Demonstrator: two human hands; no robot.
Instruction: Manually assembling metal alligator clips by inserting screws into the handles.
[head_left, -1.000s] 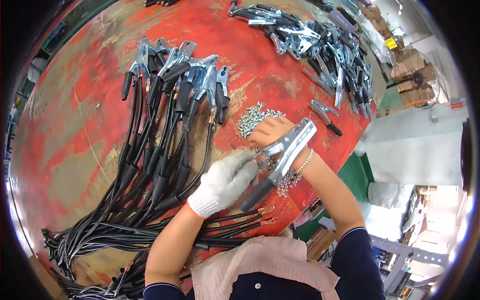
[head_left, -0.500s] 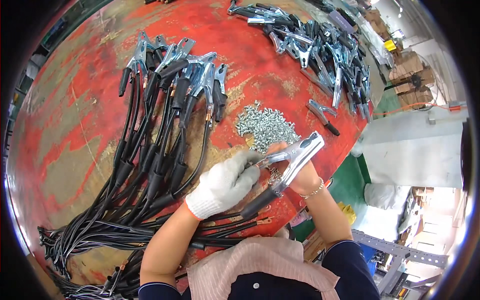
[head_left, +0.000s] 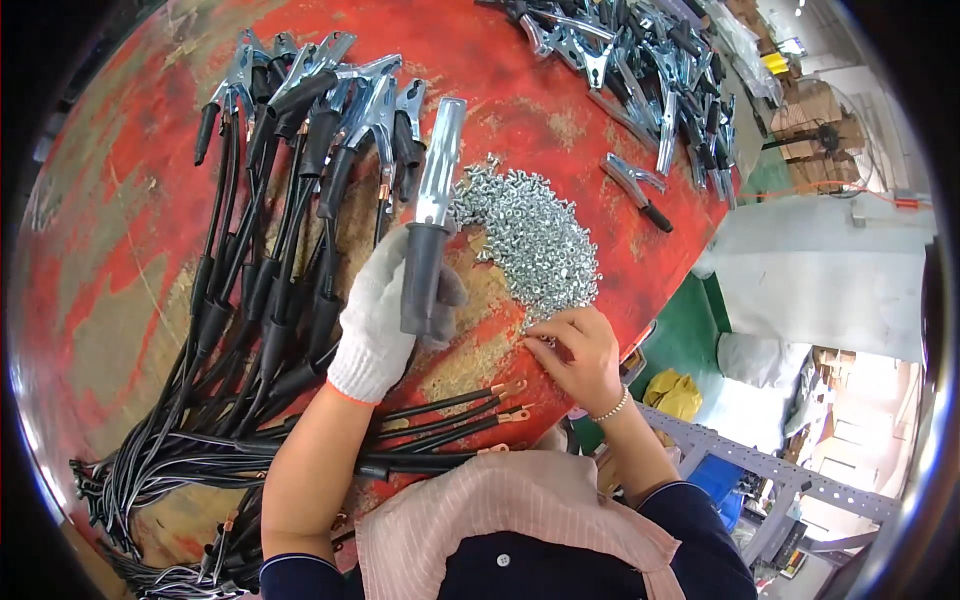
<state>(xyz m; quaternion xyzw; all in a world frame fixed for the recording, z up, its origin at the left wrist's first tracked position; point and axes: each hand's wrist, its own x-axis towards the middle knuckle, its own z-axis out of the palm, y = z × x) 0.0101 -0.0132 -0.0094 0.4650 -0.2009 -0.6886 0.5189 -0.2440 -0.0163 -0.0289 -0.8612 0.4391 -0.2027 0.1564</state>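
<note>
Your gloved left hand [head_left: 385, 310] now stands the clamp [head_left: 430, 215] upright mid-tabletop, fingers wrapped shut around its black handle. Your right hand [head_left: 578, 355] has let go of it and dropped to the screw pile [head_left: 530, 235] near the table's right edge, fingertips pinching, probably one screw.

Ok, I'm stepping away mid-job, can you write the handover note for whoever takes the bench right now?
Left hand, gloved: holds one clamp upright by its black handle.
Right hand, bare: fingertips at the near edge of the screw pile.
Done: clamps with cables attached lie in a bundle on the left of the red table.
Left: loose clamps piled at the far right, one single clamp near the screws; bare cable ends wait near the body.
</note>
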